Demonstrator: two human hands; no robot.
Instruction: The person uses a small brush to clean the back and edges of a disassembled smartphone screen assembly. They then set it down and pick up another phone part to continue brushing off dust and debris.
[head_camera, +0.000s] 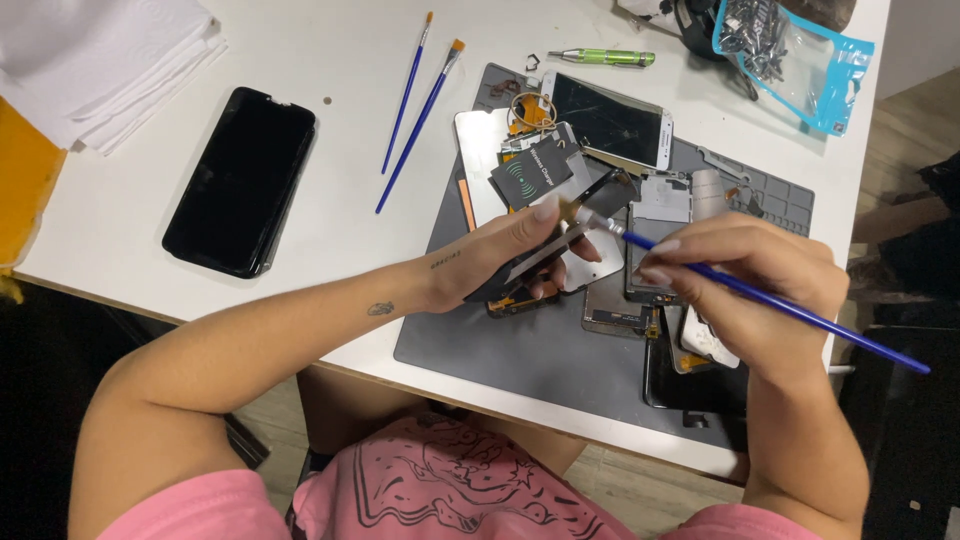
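Observation:
My left hand (500, 262) grips a dark, thin phone part (560, 240), tilted up over the grey work mat (540, 350). My right hand (745, 280) holds a blue-handled paintbrush (790, 308) like a pen. Its bristle tip (575, 213) touches the upper edge of the held part, close to my left thumb. Under both hands lie several opened phone pieces: a silver back plate (480, 150), a dark square coil sheet (530, 172), a metal frame (660, 200) and a circuit board (615, 310).
A black phone (240, 180) lies face up at left beside folded white tissue (100, 60). Two more blue brushes (415, 110) lie on the white table. A white phone with a cracked screen (610, 120), a green screwdriver (605, 57) and a blue bag of screws (790, 50) sit at the back.

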